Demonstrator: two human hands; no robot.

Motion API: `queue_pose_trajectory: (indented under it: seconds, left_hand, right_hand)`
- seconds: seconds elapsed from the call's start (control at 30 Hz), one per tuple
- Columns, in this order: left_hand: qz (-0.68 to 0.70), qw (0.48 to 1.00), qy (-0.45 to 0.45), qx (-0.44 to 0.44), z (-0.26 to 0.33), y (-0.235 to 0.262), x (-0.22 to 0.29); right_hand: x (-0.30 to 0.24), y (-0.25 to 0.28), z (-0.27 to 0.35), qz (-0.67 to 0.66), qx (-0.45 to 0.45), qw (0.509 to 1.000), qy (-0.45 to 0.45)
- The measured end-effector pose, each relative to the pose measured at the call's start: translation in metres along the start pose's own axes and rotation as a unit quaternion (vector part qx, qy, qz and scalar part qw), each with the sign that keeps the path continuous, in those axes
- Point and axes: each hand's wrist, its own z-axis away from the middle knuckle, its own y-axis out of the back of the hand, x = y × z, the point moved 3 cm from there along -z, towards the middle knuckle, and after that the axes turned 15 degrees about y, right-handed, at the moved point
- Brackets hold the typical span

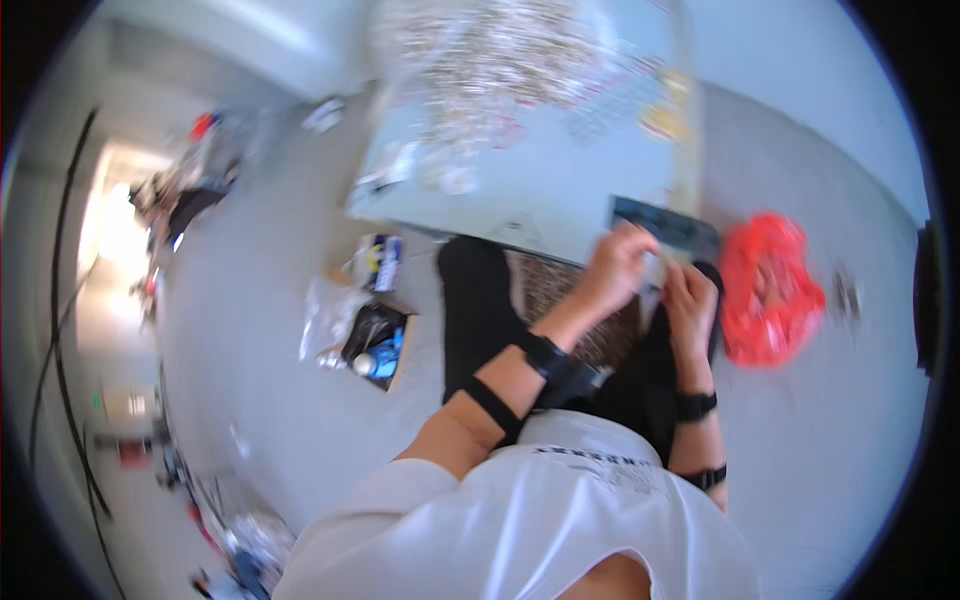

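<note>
My left hand and my right hand are close together above my right thigh, near the table's front edge. Both have their fingers pinched. Between the fingertips shows a small pale thing, too blurred to name; it seems to run from one hand to the other. Just beyond the hands, a dark flat rectangular piece lies at the near right corner of the pale table. Farther back on the table spreads a large heap of small shiny silvery-brown pieces, smeared by motion.
A red plastic bag stands on the floor at the right. Left of my legs are an open carton with a blue bottle, a clear plastic bag and a small blue-and-yellow box. Yellow pieces lie by the table's right edge.
</note>
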Motion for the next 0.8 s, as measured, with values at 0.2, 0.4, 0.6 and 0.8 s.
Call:
queue_pose_trajectory:
  seconds: [0.2,0.4,0.6,0.8]
  left_hand:
    - [0.178,0.952,0.227,-0.099,-0.015,-0.028,-0.006]
    - [0.028,0.99,0.062,-0.121,-0.037,-0.068,0.008]
    - [-0.056,0.985,-0.067,-0.147,-0.085,-0.112,0.016]
    - [-0.137,0.965,-0.146,-0.169,-0.108,-0.153,0.005]
  right_hand:
    - [0.017,0.009,0.015,-0.361,0.061,0.876,-0.313]
    - [0.032,0.031,0.011,-0.504,0.217,0.786,-0.286]
    - [0.061,0.053,-0.024,-0.534,0.366,0.714,-0.267]
    - [0.085,0.074,-0.048,-0.325,0.454,0.8,-0.218]
